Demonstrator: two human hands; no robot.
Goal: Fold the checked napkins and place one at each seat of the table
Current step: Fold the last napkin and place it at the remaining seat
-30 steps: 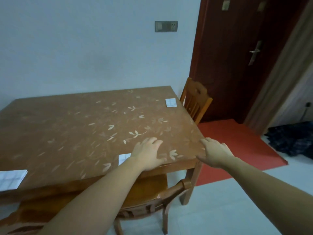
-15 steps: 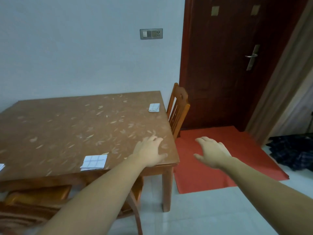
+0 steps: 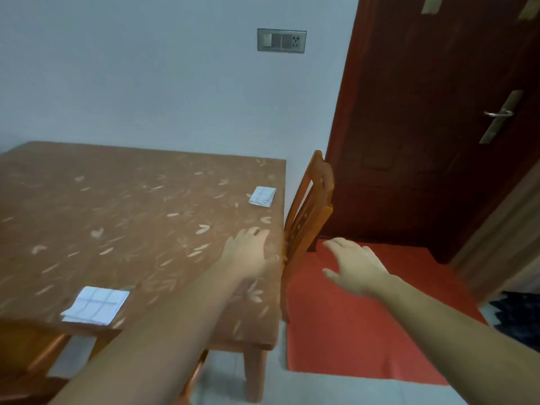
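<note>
A folded white checked napkin (image 3: 95, 306) lies at the near edge of the brown leaf-patterned table (image 3: 122, 229), above a chair at the lower left. A second folded napkin (image 3: 262, 196) lies near the table's right edge, beside the wooden chair (image 3: 309, 211) at that side. My left hand (image 3: 251, 252) reaches out over the table's right part, fingers straight, holding nothing. My right hand (image 3: 355, 267) hovers past the table's right edge over the red mat, fingers spread and empty.
A red mat (image 3: 365, 331) covers the floor right of the table. A dark red door (image 3: 438, 112) with a metal handle stands behind it. A chair back (image 3: 32, 346) shows at the lower left. Dark cloth (image 3: 517, 317) lies on the floor at the far right.
The view has swung right and moved closer along the table's near side. Both hands have stayed stretched out and empty. The far napkin now appears nearer; a third napkin at the left has left view.
</note>
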